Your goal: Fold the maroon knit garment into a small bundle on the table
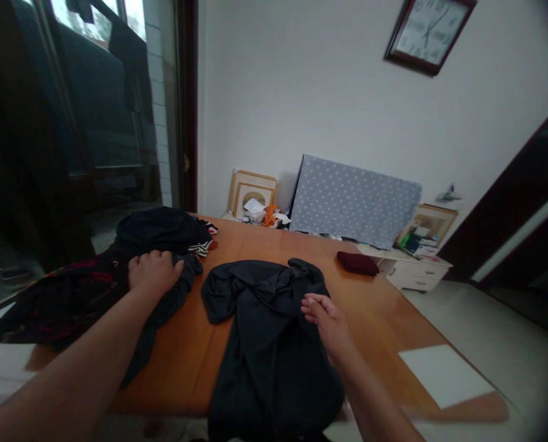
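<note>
A dark grey garment (265,331) lies crumpled along the middle of the wooden table (375,313), hanging over the near edge. My right hand (325,316) rests on its right side with the fingers curled together, pinching the cloth. My left hand (153,271) is closed on a pile of dark clothes (94,288) at the table's left, knuckles up. More black clothing with a striped piece (163,230) sits behind that pile.
A small folded maroon cloth (357,263) lies at the far right of the table. A white sheet (444,374) sits near the right front corner. Behind stand a dotted blue board (354,199), picture frames, a low white cabinet (414,270) and a wall clock (428,31).
</note>
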